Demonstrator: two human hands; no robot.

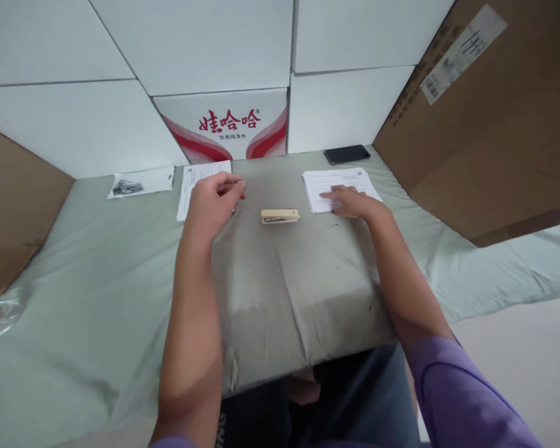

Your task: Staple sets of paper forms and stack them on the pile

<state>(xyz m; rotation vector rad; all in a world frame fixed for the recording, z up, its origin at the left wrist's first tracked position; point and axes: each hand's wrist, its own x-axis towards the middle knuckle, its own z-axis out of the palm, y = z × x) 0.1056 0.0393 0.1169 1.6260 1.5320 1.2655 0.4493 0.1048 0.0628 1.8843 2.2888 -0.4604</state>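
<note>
My left hand point(217, 202) is over the near right part of the left stack of printed papers point(191, 180). Its fingers are curled, with the tips close to the thumb; anything held between them is too small or hidden to make out. On the right, my right hand point(350, 202) rests on another stack of printed papers point(315, 183), with fingers stretched out on the top sheet. A cream stapler point(280, 216) lies sideways on the cloth between the two hands, touched by neither.
Behind the right papers lies a black phone point(346, 154). A clear packet point(142, 182) with dark contents is at the left. White boxes point(240, 124) form a wall at the back. Brown cartons stand at the left point(14, 199) and right point(485, 137).
</note>
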